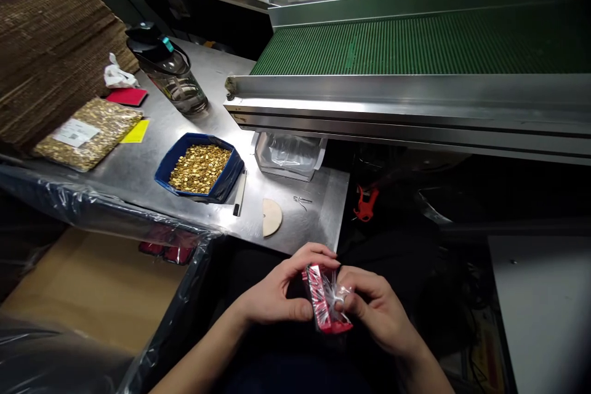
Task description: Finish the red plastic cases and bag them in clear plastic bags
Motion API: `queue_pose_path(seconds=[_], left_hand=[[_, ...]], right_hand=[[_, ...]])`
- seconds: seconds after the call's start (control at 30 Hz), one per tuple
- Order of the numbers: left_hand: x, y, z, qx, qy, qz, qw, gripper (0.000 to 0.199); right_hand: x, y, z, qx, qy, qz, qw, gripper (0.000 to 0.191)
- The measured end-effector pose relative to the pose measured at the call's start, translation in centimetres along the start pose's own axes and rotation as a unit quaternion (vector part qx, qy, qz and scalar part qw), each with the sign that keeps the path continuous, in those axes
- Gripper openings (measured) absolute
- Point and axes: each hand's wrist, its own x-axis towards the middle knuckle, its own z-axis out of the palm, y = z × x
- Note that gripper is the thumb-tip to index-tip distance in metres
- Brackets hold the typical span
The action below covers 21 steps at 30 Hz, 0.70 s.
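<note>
Above my lap, a small red and black pack (pixel 319 301) is held between both hands, with clear plastic film around it. My left hand (pixel 295 286) grips its left side, thumb at the near edge and fingers over the far end. At the right, my right hand (pixel 369 301) pinches the gathered clear plastic (pixel 336 297) on the pack's side. What lies under the film is hard to make out. Beyond my hands, on the metal table (pixel 318 228), lie a pale half-round disc (pixel 271 218) and some small metal pieces (pixel 302 201).
A blue tray (pixel 221 188) of gold pieces, a white cutter-like tool (pixel 240 194), a water bottle (pixel 170 74) and a bag of gold pieces (pixel 92 132) are on the table. A green conveyor (pixel 392 43) crosses behind. At left stands a plastic-lined carton (pixel 106 283) with red packs inside.
</note>
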Motion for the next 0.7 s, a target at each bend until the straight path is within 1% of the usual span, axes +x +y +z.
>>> queue_pose_path(seconds=[0.07,0.13,0.23,0.3,0.37,0.43,0.47,0.53,0.6,0.7], left_hand=[[-0.1,0.1,-0.2,0.015,-0.015,-0.013,1.0,0.072],[-0.2,0.1,-0.4,0.017,-0.018,-0.032,0.999,0.07],[-0.3,0.2,-0.7,0.018,-0.022,-0.039,0.999,0.069],[-0.4,0.2,-0.8,0.039,-0.037,-0.045,0.998,0.063],[-0.7,0.1,-0.6,0.055,-0.044,-0.06,0.996,0.058],[-1.4,-0.1,-0.2,0.049,-0.024,-0.076,0.996,0.052],[-1.8,-0.2,0.1,0.047,-0.003,-0.085,0.995,0.048],[-2.8,-0.4,0.7,0.061,0.05,-0.104,0.991,0.037],[-3.7,-0.4,1.3,0.099,0.094,-0.111,0.984,0.026],[-4.7,0.1,2.1,0.152,0.112,-0.087,0.978,0.019]], right_hand=[[0.2,0.5,-0.2,0.028,-0.003,0.009,1.0,0.037],[0.4,1.0,-0.3,0.041,-0.005,0.019,0.999,0.035],[0.8,1.5,-0.1,0.017,-0.003,0.039,0.999,0.029],[1.0,1.8,0.2,0.021,-0.006,0.067,0.997,0.027],[1.2,2.1,0.6,0.059,0.004,0.113,0.992,0.022],[1.3,2.5,0.9,0.091,0.023,0.155,0.983,0.022],[1.3,2.8,1.1,0.093,0.029,0.17,0.981,0.024],[1.2,3.4,1.4,0.07,0.022,0.178,0.981,0.024],[1.0,3.8,1.7,0.041,-0.005,0.176,0.984,0.022],[0.8,3.9,1.7,0.036,-0.065,0.177,0.981,0.018]])
